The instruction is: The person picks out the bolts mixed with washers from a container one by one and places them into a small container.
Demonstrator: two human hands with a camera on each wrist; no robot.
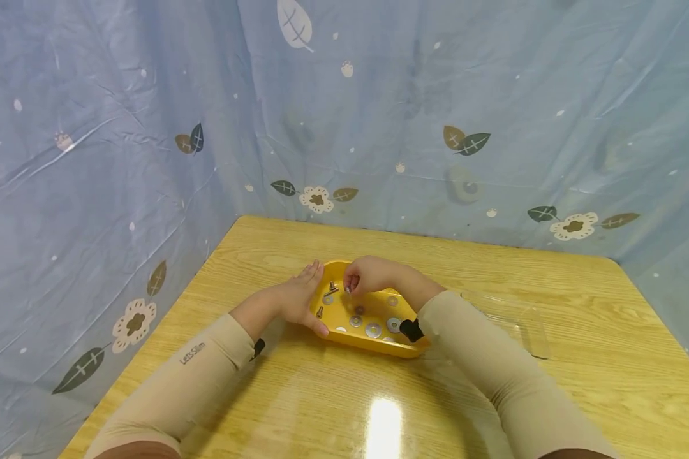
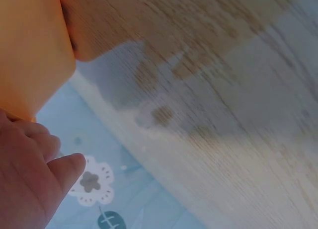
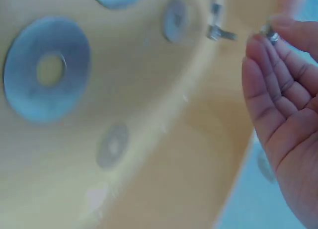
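A yellow plastic tray sits on the table and holds several flat metal washers and a few bolts. My left hand grips the tray's left end, thumb along the near side and fingers at the far rim. Over the tray's far left part, my right hand pinches a small silver bolt between thumb and fingertips; most of that bolt is hidden by the fingers. In the right wrist view a large washer lies on the tray floor, with loose bolts near the tray wall.
To the right, partly behind the right sleeve, a clear plastic container lies on the wood-grain table. A blue patterned curtain hangs along the table's back and left edges.
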